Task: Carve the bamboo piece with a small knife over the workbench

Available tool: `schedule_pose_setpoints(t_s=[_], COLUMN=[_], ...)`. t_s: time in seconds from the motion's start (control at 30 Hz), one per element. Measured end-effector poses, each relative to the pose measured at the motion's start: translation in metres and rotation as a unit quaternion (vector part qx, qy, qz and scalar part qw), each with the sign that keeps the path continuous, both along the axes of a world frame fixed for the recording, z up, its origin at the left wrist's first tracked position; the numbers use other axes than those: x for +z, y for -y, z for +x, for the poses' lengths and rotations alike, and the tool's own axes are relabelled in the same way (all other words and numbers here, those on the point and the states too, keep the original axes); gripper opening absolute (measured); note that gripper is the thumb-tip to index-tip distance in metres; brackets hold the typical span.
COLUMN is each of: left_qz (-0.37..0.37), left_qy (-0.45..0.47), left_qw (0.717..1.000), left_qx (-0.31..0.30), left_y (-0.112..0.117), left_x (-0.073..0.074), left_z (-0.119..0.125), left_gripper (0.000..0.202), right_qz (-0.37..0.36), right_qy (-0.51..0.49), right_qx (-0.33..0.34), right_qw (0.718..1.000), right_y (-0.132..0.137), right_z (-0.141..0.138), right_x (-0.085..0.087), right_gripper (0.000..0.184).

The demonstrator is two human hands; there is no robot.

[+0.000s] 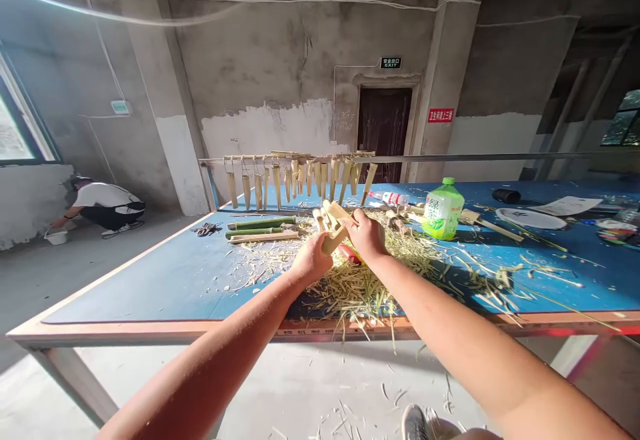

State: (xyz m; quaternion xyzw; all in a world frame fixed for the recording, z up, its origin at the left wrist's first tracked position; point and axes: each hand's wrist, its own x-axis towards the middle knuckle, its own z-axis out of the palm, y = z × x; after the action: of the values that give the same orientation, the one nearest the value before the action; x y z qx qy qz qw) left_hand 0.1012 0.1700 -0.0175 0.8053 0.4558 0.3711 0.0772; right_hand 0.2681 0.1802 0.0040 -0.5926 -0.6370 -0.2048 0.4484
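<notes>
Closed around the lower bamboo piece (334, 243), the left hand (311, 259) holds it by its near end, while the right hand (369, 232) pinches the upper bamboo piece (341, 213) between thumb and fingers. Both pieces are pale and tilted, and they lie very near each other above the table; whether they touch, I cannot tell. Below the hands, a red object (349, 253) is partly hidden, so its kind is not clear. Around it spreads a heap of shavings (365, 290), which reaches the front edge of the blue table (165, 287). To the left of the heap lie green bamboo lengths (260, 223) and a small dark pile (207, 229). To the right stands a green bottle (444, 210), upright, with a white plate (531, 219) farther along. Behind the hands, many bamboo strips (277, 183) hang in a row from a rail (425, 158). At far left, another person (107, 200) crouches beside a white bucket (57, 237).
</notes>
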Motion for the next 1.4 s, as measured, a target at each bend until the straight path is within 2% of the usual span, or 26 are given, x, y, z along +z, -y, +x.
schedule_pose_setpoints(t_s=[0.1, 0.23, 0.27, 0.43, 0.57, 0.6, 0.73, 0.77, 0.9, 0.93, 1.0, 1.07, 1.13, 1.2, 1.27, 1.4], left_qz=[-0.008, -0.017, -0.014, -0.013, -0.015, -0.012, -0.018, -0.02, -0.007, -0.003, 0.004, -0.005, -0.006, -0.013, -0.015, -0.054], left_qy=[0.024, 0.029, 0.027, 0.031, 0.023, 0.022, 0.027, 0.03, 0.033, 0.032, 0.036, 0.034, 0.046, 0.055, 0.073, 0.198], left_qw=[1.0, 0.999, 1.0, 0.999, 0.999, 0.999, 0.999, 0.999, 0.999, 0.999, 0.999, 0.999, 0.999, 0.998, 0.995, 0.969], left_qx=[0.006, -0.004, -0.007, 0.005, -0.018, -0.021, 0.014, 0.02, -0.006, -0.011, -0.006, 0.014, 0.009, -0.029, -0.069, -0.137], left_y=[0.0, 0.002, 0.002, 0.003, 0.003, 0.003, 0.003, 0.003, 0.002, 0.001, 0.0, -0.002, -0.002, 0.0, 0.004, 0.011], left_x=[0.0, 0.001, 0.001, 0.002, 0.003, 0.002, 0.003, 0.003, 0.001, 0.0, -0.001, -0.002, -0.001, 0.0, 0.002, 0.005], left_z=[0.0, 0.001, 0.001, 0.0, 0.0, 0.001, 0.001, 0.001, 0.001, 0.001, 0.002, 0.003, 0.002, 0.0, -0.001, -0.002], left_gripper=[0.043, 0.05, 0.05, 0.042, 0.049, 0.049, 0.035, 0.034, 0.048, 0.049, 0.046, 0.034, 0.033, 0.041, 0.044, 0.043], right_qz=[0.001, 0.01, 0.009, -0.012, 0.002, 0.001, -0.016, -0.015, 0.0, -0.002, -0.009, -0.014, -0.008, 0.013, 0.046, 0.119], right_qy=[0.062, -0.023, -0.033, 0.037, -0.051, -0.057, 0.019, 0.025, -0.047, -0.058, -0.037, 0.005, 0.008, -0.067, -0.18, -0.335], right_qx=[0.058, -0.038, -0.045, 0.061, -0.019, -0.02, 0.081, 0.085, -0.02, -0.025, 0.023, 0.088, 0.091, 0.036, 0.0, 0.042], right_qw=[0.996, 0.999, 0.998, 0.997, 0.999, 0.998, 0.996, 0.996, 0.999, 0.998, 0.999, 0.996, 0.996, 0.997, 0.983, 0.934], right_y=[0.002, -0.001, -0.002, 0.002, 0.003, 0.003, 0.005, 0.004, 0.001, 0.0, 0.002, 0.003, 0.002, -0.003, -0.012, -0.029], right_z=[-0.002, 0.003, 0.004, 0.0, 0.002, 0.001, -0.007, -0.007, 0.0, 0.001, -0.001, -0.005, -0.003, 0.009, 0.03, 0.063], right_x=[-0.001, 0.002, 0.002, 0.0, 0.005, 0.004, -0.001, -0.001, 0.004, 0.004, 0.002, -0.001, -0.001, 0.004, 0.01, 0.014], right_gripper=[0.027, 0.026, 0.025, 0.025, 0.026, 0.024, 0.02, 0.02, 0.024, 0.024, 0.022, 0.022, 0.024, 0.026, 0.027, 0.038])
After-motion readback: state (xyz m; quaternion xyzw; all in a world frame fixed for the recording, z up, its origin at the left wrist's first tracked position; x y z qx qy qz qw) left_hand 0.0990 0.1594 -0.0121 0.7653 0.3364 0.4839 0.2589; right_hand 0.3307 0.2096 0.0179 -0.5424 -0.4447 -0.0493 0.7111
